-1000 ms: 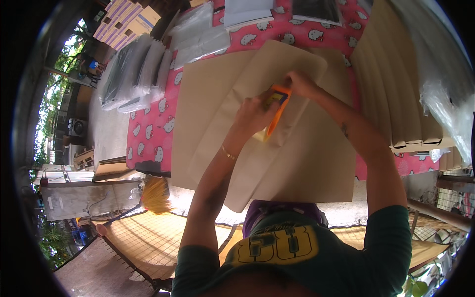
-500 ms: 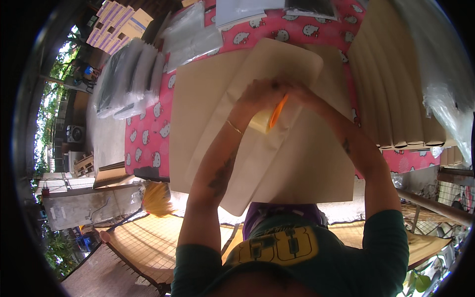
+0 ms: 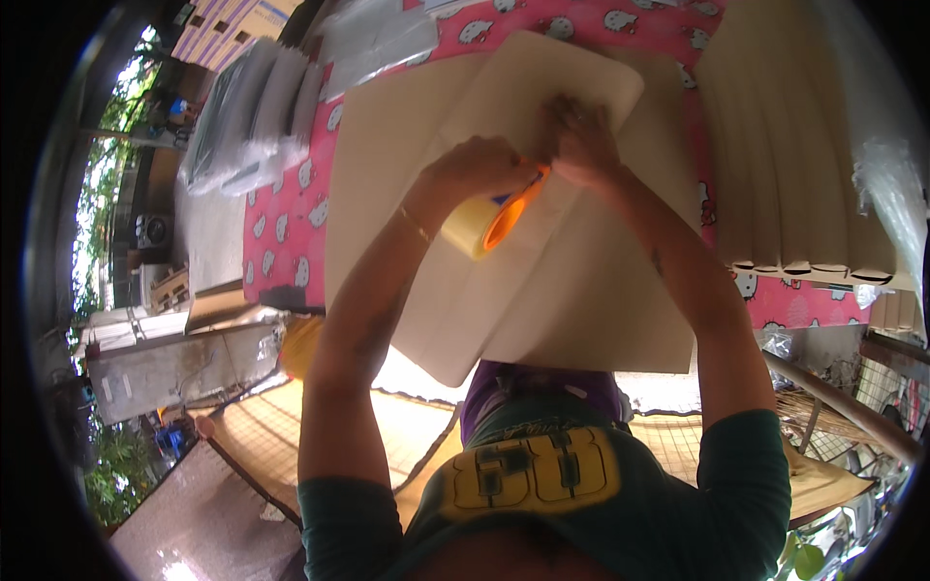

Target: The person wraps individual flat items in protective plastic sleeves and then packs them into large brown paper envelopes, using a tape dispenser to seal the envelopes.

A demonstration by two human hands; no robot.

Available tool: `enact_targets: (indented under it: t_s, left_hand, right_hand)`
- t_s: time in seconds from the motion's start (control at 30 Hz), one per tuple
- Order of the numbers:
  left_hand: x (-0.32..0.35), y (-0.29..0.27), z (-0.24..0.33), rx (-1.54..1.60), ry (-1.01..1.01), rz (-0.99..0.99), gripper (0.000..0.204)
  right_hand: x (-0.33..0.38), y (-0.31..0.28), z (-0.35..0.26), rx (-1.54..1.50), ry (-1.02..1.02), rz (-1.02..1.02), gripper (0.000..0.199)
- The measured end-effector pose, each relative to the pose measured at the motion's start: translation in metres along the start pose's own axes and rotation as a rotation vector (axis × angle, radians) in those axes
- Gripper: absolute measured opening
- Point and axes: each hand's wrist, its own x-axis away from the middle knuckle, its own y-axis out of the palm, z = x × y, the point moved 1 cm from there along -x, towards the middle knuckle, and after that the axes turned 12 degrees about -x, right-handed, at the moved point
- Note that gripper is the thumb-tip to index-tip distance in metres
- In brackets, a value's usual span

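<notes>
— What is being handled?

— A tape dispenser (image 3: 496,215) with an orange frame and a pale yellow roll of tape, just above the centre of the frame. It lies over a beige padded envelope (image 3: 504,242) that is tilted on a stack of flat beige sheets (image 3: 387,174).

— Which way does it run?

— Its long axis goes diagonally, from the roll at lower left up to the orange tip at upper right. The tip points toward the right hand (image 3: 579,143).

— And the hands?

— The left hand (image 3: 477,167) is curled over the top of the dispenser, fingers closed around it, wrist bent, with a thin bracelet on the forearm. The right hand sits just beside the tip, fingers bunched and pressed down on the envelope near its upper end. Whether it pinches anything I cannot tell; it is blurred. Both forearms rise from the bottom of the frame and meet near the top centre.

— What lies around?

— A pink patterned tablecloth (image 3: 291,223) under the sheets, a row of folded beige envelopes (image 3: 794,174) at the right, and clear plastic bags (image 3: 262,107) at the upper left.
</notes>
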Motion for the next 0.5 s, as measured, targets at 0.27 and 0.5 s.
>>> enact_targets:
  t_s: [0.27, 0.5]
  left_hand:
    - [0.098, 0.056, -0.028, 0.05, 0.079, 0.077, 0.035]
    - [0.119, 0.053, -0.027, 0.055, 0.032, -0.108, 0.039]
  right_hand:
    - [0.001, 0.007, 0.017, -0.027, -0.027, 0.191, 0.067]
    - [0.049, 0.026, -0.12, -0.751, -0.254, -0.159, 0.058]
